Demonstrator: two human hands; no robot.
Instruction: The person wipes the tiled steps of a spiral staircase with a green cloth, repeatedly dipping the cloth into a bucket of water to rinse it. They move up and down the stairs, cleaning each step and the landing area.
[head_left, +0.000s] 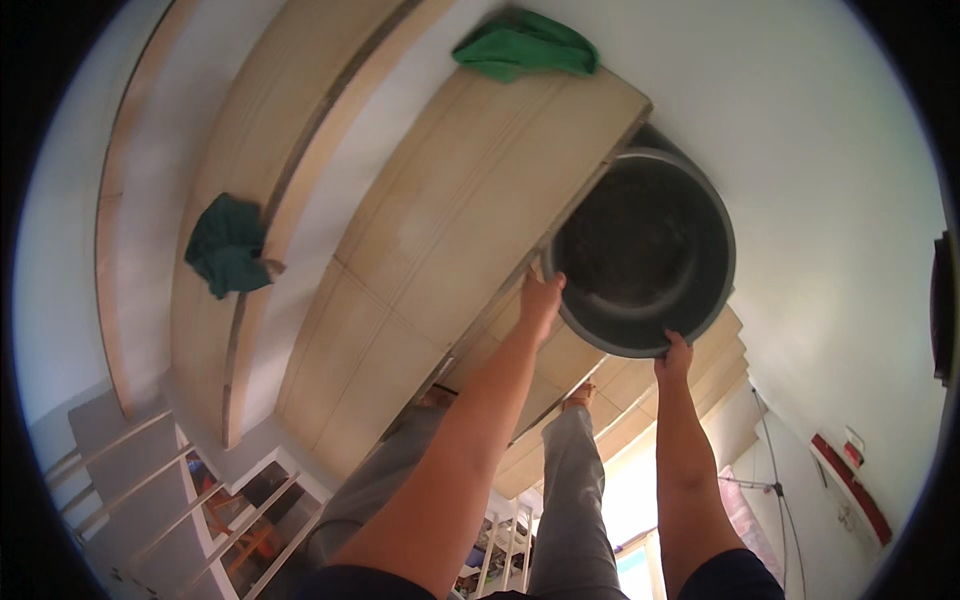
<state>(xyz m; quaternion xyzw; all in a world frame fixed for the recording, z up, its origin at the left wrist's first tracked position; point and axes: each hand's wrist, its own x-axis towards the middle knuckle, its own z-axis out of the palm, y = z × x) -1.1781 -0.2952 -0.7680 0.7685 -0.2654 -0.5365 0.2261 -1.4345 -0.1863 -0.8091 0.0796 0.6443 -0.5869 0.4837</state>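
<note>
A round dark grey plastic tub (637, 225) is tilted so that its hollow inside faces me, beside the edge of a tiled stair. My left hand (541, 304) grips the left side of its rim. My right hand (674, 354) has hold of the lower right rim, thumb over the inner side. The tub's inside shows only a dark bottom and a faint sheen. A green cloth (525, 46) lies crumpled on the tread (480, 202) beyond the tub. Farther left, a dark green cloth (227, 246) hangs partly over the edge of another step.
Tiled steps (615, 382) run past my legs and feet. A white wall (810, 187) rises close on the tub's right. Pale railing bars (259, 534) border the stairs at lower left. A thin metal stand (778, 489) is at lower right, near a bright window (634, 574).
</note>
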